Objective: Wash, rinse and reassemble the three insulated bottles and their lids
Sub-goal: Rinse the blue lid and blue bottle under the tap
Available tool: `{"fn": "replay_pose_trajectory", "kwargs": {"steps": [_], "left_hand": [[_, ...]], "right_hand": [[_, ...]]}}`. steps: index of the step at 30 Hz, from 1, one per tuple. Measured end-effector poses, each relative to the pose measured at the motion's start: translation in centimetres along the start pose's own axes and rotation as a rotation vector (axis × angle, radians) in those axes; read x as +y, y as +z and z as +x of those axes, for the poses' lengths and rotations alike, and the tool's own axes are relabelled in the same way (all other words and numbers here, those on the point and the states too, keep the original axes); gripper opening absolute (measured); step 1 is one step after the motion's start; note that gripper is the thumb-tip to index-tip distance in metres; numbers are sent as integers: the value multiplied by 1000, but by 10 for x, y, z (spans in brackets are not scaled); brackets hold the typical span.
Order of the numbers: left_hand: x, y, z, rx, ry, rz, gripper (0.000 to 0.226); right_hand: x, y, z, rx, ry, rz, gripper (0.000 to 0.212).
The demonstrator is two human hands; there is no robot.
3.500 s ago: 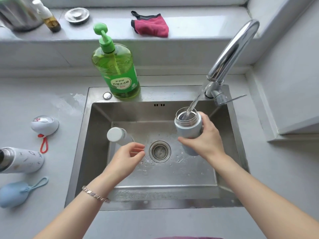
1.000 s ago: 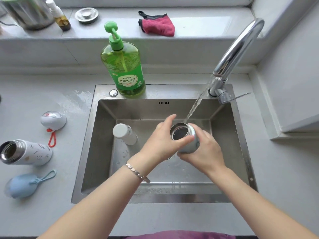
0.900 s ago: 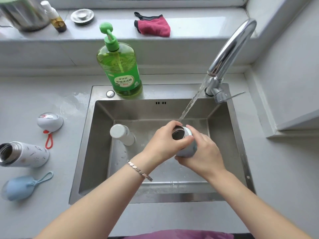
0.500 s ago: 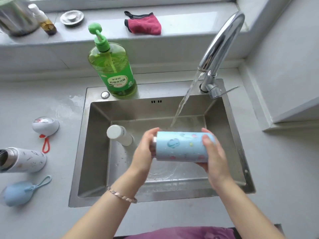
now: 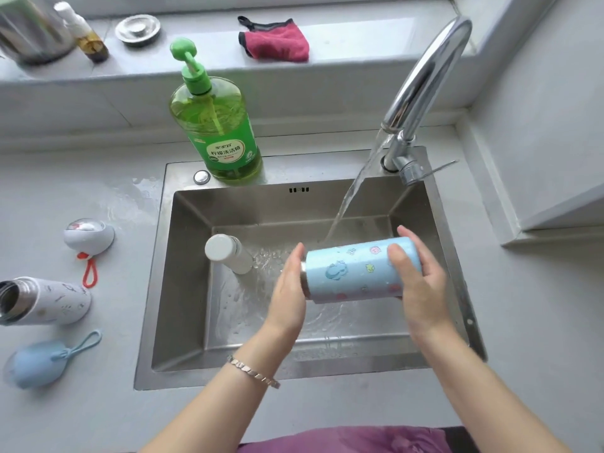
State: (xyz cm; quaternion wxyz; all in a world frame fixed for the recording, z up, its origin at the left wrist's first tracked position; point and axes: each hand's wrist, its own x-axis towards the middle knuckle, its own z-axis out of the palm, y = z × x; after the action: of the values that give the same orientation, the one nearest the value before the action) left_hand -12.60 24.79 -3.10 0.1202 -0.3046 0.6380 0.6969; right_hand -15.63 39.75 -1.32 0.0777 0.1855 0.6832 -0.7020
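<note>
I hold a light blue patterned bottle [image 5: 351, 273] lying sideways over the sink [image 5: 183, 289]. My left hand [image 5: 289, 289] presses its palm flat over the bottle's mouth. My right hand [image 5: 421, 276] grips the bottle's base end. A white bottle [image 5: 228, 253] lies inside the sink at the left. Another white bottle [image 5: 49, 300] lies open on the counter at the left. Beside it are a white lid with a red loop [image 5: 88, 237] and a blue lid with a loop [image 5: 42, 362].
Water runs from the chrome tap [image 5: 421, 76] into the sink behind the blue bottle. A green dish soap bottle [image 5: 219, 125] stands on the sink's back rim. A red cloth [image 5: 277, 42], a metal strainer [image 5: 139, 29], a small bottle [image 5: 86, 34] and a steel pot [image 5: 31, 31] sit on the sill.
The blue bottle went from upright under the tap, filling with water, to lying sideways. My left hand came up and covered its mouth; my right hand shifted to the base.
</note>
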Motion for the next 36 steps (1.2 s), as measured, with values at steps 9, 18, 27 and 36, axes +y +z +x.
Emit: {"fn": "replay_pose_trajectory", "kwargs": {"steps": [9, 18, 27, 36], "left_hand": [[-33, -29, 4, -48, -147, 379, 33], [-17, -20, 10, -144, -146, 296, 45], [31, 5, 39, -42, 106, 137, 58], [51, 22, 57, -78, 421, 569, 66]], "right_hand": [[-19, -3, 16, -264, -476, -974, 62], [3, -47, 34, -41, -45, -422, 53], [38, -24, 35, -332, 302, -70, 43], [37, 23, 61, -340, -132, -375, 81]]}}
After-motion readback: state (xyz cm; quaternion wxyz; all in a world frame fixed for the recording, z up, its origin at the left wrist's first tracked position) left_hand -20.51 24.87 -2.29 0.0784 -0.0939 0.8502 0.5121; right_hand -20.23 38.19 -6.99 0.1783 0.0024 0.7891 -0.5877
